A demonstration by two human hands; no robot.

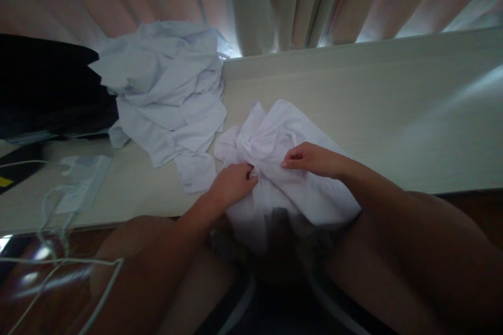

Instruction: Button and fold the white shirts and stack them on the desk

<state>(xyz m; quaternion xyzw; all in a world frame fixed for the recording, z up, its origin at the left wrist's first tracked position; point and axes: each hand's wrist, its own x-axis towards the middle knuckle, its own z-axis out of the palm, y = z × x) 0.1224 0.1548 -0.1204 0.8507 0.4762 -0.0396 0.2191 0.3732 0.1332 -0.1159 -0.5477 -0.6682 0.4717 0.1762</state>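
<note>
A crumpled white shirt (275,141) lies on the pale wooden table (353,115), hanging over its near edge toward my lap. My left hand (231,183) pinches the fabric at the shirt's middle, fingers closed on it. My right hand (310,159) grips the cloth just to the right, fingertips pressed into a fold. The two hands sit a few centimetres apart on the same garment.
A heap of white garments (168,94) lies at the back left. A white power strip (80,180) with white cables (58,261) sits at the left edge. Dark items (43,84) are at the far left; curtains (255,0) hang behind.
</note>
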